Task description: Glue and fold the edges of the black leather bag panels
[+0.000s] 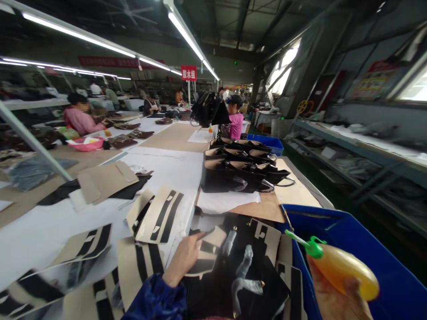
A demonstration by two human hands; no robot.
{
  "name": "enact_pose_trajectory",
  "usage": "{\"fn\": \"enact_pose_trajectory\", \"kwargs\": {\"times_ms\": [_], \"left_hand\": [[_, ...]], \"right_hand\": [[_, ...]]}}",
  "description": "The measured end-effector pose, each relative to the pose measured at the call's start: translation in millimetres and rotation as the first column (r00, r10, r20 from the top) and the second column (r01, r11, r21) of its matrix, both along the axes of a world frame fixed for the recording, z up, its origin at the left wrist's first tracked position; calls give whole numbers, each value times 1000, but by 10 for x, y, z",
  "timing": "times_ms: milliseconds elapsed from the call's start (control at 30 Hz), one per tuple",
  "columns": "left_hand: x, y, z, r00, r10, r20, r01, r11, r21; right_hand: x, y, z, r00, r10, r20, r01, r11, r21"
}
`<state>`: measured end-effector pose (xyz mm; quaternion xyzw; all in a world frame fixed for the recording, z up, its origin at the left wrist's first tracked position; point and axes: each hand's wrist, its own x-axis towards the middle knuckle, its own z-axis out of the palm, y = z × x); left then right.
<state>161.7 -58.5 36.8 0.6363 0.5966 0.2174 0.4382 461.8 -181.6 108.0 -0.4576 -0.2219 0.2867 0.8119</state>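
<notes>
My left hand (184, 258), in a blue sleeve, lies with its fingers pressed on a tan card piece with black strips (205, 253) beside a black bag panel (245, 275) wrapped in clear film. My right hand (336, 295) is closed around a yellow squeeze bottle (343, 269) with a green nozzle (308, 244), held over a blue bin (363, 240) at the table's right edge. More tan cards with black strips (156, 215) lie just left of my left hand.
A row of black bags (243, 171) stands further up the long table (167, 164). Flat tan and black pieces (106, 180) lie at the left. Other people sit at the left and far end. A second blue bin (267, 142) sits behind the bags. Shelving (367, 151) runs along the right.
</notes>
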Motion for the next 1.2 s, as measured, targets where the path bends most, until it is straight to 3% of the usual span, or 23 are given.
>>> {"fn": "enact_pose_trajectory", "kwargs": {"times_ms": [67,167,267,400,500,633,733,867,1067,1200], "left_hand": [[-108,-41,154,979,117,167,-123,992,29],[-128,-112,319,884,228,409,-209,974,-91],[50,-216,468,766,274,582,-156,957,-246],[415,-406,719,645,280,711,-52,944,-325],[606,-515,920,573,274,773,0,943,-333],[676,-572,1100,514,268,815,50,939,-341],[658,-557,1140,500,251,829,80,940,-333],[672,-539,1153,470,188,862,148,946,-287],[778,-619,1273,464,188,866,102,960,-262],[784,-594,1316,439,168,883,59,975,-215]], "right_hand": [[-23,42,84,997,-32,-77,33,999,9],[-118,146,238,986,-19,-165,26,999,41],[-257,241,361,983,59,-174,-43,995,94],[-473,263,410,991,105,-82,-91,984,151],[-619,232,428,992,116,57,-125,973,191],[-758,221,541,973,116,201,-170,945,278],[-829,228,647,953,43,300,-141,939,314],[-898,231,720,911,38,411,-177,935,306],[-927,233,652,905,-109,412,-37,943,330],[-867,236,594,882,-46,469,-112,947,302]]}}
